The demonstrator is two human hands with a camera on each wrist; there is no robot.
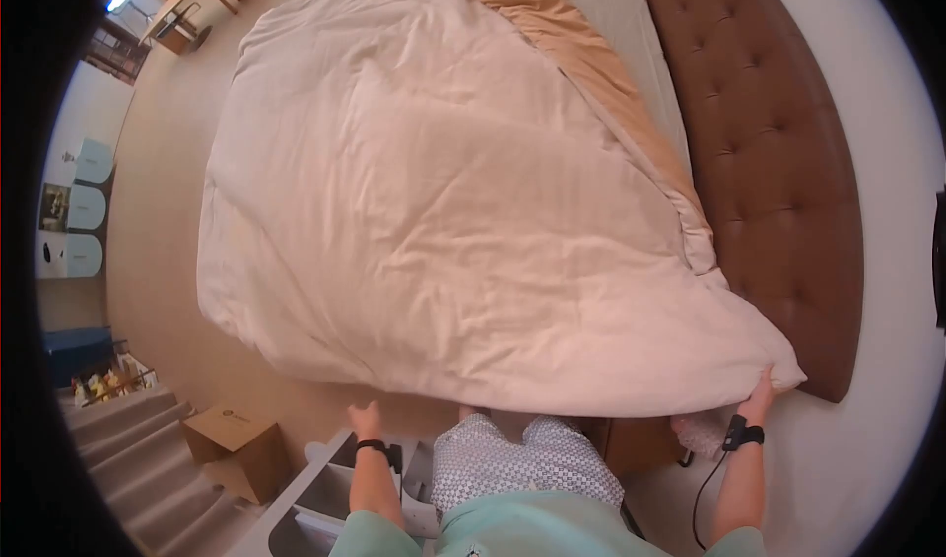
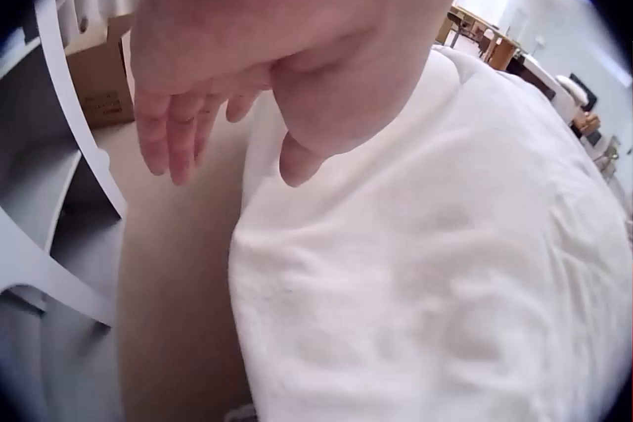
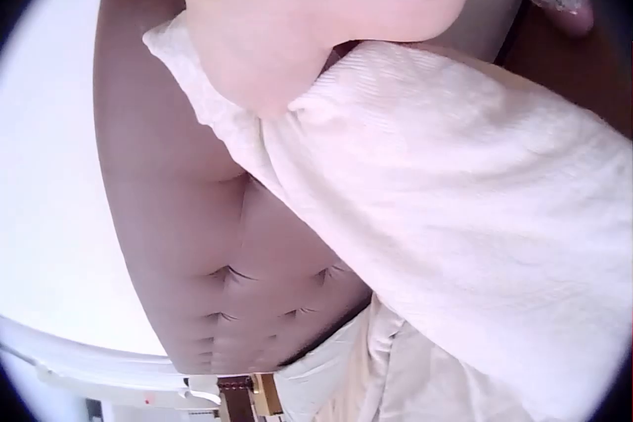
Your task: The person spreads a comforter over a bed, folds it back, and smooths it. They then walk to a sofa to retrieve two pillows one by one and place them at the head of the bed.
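A pale cream duvet point(image 1: 443, 202) covers most of the bed, its tan underside point(image 1: 581, 55) folded over along the headboard side. My right hand point(image 1: 761, 397) grips the duvet's near corner beside the headboard. In the right wrist view the thumb side of that hand point(image 3: 287, 26) pinches the cloth, which stretches taut and slanting away from it. My left hand point(image 1: 366, 421) hangs just off the duvet's near edge and holds nothing. The left wrist view shows its fingers point(image 2: 181, 135) loosely extended downward, with the duvet beside and beyond them.
The brown tufted headboard point(image 1: 769, 153) stands along the right against a white wall. A grey-white shelf unit point(image 1: 325, 493) is close by my left arm, with an open cardboard box point(image 1: 236, 449) past it. A light fitted sheet point(image 1: 621, 25) shows at the far right of the bed.
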